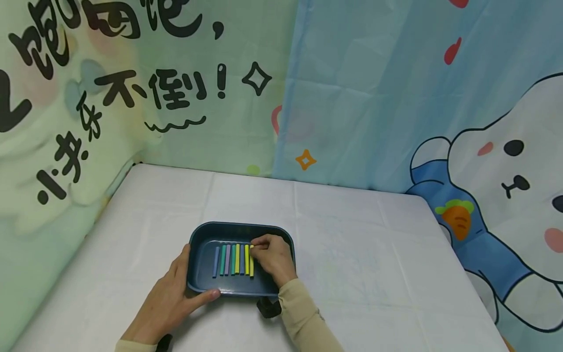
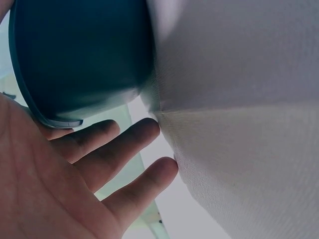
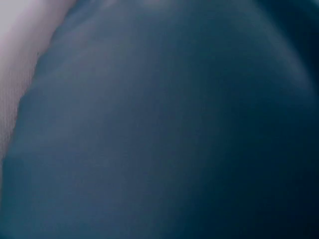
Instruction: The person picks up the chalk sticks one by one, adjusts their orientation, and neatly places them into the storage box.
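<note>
A dark blue tray (image 1: 202, 274) lies on the white table in the head view. Inside it, several slim chalk-like sticks (image 1: 227, 260) in blue, green, purple and yellow stand side by side in a row. My right hand (image 1: 274, 256) reaches over the tray's right side and pinches the top end of the rightmost yellow stick (image 1: 251, 266). My left hand (image 1: 169, 293) spans the front left corner, thumb along the front rim and fingers against the left side. In the left wrist view its fingers (image 2: 122, 154) are extended beside the tray wall (image 2: 84, 55).
White cloth covers the table (image 1: 374, 274) around the tray. Printed curtains (image 1: 352, 98) hang along the back and left edges. A black wrist strap (image 1: 269, 308) shows by the right sleeve. The blurred tray wall (image 3: 124, 124) fills most of the right wrist view.
</note>
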`<state>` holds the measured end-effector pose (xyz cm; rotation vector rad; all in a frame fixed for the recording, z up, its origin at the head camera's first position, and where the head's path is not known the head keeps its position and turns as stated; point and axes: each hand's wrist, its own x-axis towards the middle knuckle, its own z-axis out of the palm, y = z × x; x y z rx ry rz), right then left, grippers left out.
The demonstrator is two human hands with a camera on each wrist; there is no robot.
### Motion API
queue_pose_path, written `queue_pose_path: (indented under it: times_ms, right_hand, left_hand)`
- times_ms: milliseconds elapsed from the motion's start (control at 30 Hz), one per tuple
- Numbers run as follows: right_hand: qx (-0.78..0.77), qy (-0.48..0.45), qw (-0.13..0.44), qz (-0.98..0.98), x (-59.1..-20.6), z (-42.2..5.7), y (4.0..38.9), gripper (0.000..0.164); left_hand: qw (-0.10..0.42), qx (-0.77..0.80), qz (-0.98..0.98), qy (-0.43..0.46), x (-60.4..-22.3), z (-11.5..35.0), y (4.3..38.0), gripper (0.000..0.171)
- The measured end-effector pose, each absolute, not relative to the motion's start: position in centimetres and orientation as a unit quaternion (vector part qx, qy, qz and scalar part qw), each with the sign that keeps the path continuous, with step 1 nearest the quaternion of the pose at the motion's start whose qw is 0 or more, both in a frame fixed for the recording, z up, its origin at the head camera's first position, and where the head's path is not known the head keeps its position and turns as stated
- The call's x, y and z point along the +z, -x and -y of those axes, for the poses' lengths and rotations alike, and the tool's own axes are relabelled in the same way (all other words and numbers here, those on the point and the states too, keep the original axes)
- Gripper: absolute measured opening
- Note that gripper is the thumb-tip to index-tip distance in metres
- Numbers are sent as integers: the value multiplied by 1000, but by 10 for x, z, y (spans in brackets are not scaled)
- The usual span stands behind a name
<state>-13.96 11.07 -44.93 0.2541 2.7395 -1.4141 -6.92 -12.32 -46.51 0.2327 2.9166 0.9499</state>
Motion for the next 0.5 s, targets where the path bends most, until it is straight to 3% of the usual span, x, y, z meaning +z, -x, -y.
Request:
queue_pose_path:
  times_ms: [267,500]
  right_hand:
    - [-425,-90,27,-900,-454,-107,145,9]
    - [-428,-80,23,-900,-454,-108,144,16]
  left_hand:
    - [39,306,-949,-72,-463,124,69,127]
    - [32,301,-950,-74,-465,123,69,128]
